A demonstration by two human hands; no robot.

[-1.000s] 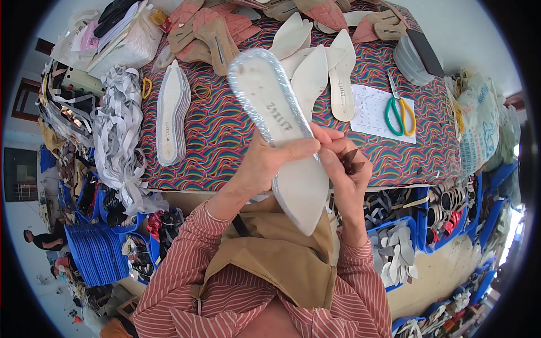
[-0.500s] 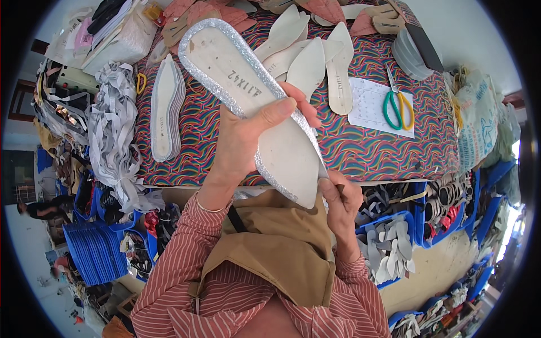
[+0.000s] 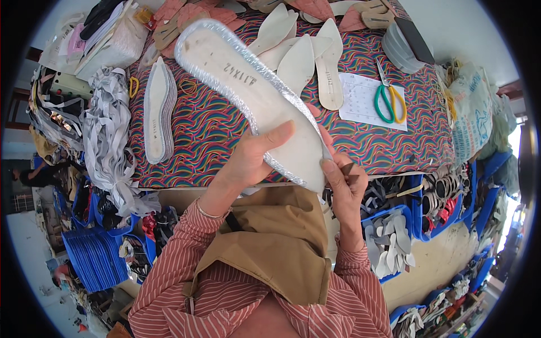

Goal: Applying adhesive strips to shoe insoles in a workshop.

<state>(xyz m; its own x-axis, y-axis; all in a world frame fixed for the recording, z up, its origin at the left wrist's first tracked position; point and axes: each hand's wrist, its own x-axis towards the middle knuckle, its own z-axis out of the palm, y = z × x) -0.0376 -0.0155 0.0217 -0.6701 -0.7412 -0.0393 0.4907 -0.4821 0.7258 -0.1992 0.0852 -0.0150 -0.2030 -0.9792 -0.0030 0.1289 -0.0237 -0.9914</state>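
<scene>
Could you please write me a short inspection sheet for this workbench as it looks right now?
Surface: table under a wavy multicoloured cloth.
Job's things: long white insole with a silvery edge, held tilted above the table.
Clutter: stacked insoles, loose pale insoles, green-and-yellow scissors on a paper sheet, grey straps.
Hands: left hand grips the insole's middle; right hand pinches its lower tip with the fingers.
Cables: nothing seen.
Surroundings: blue bins of shoe parts below the table; a brown apron on the person.
</scene>
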